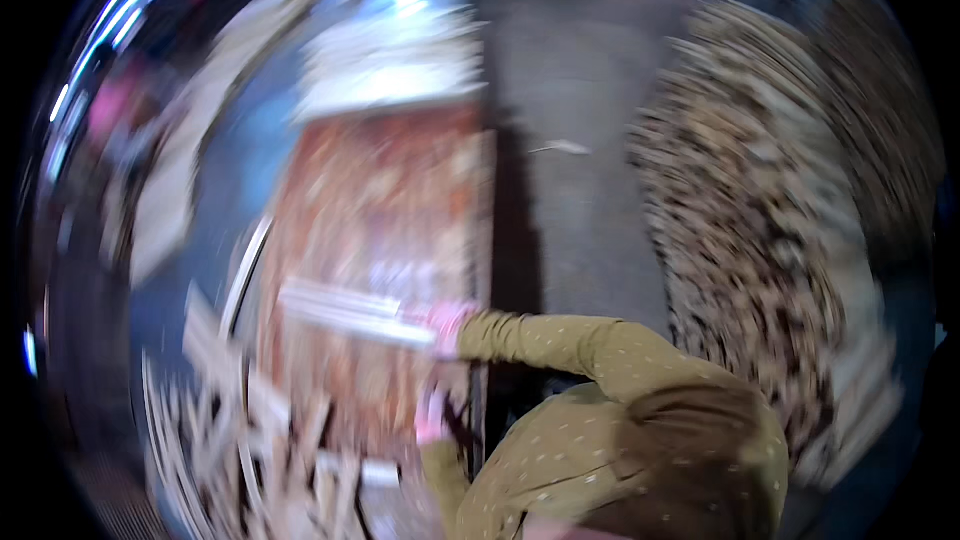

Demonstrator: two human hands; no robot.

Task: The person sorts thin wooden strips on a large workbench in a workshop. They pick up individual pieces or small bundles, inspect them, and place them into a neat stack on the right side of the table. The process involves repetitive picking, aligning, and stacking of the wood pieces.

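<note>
Motion smears the whole picture. My right hand [447, 328], in a pink glove, grips the near end of a few pale, narrow wood strips [345, 312]. The strips reach left across a reddish-brown, mottled board surface [350, 200]. My left hand [432, 417], also pink-gloved, is lower down by the right edge of this surface. Its fingers are too blurred to show whether they are open or closed. I see nothing plain in it. Both sleeves are olive with small light specks.
Loose wood offcuts [230, 440] pile up at the lower left. Beyond the board lies a stack of pale sheets [395, 60]. A long ragged-edged sheet stack [750, 210] runs along the right, across grey floor [590, 210]. A blurred pink shape [110, 105], perhaps a person, is far left.
</note>
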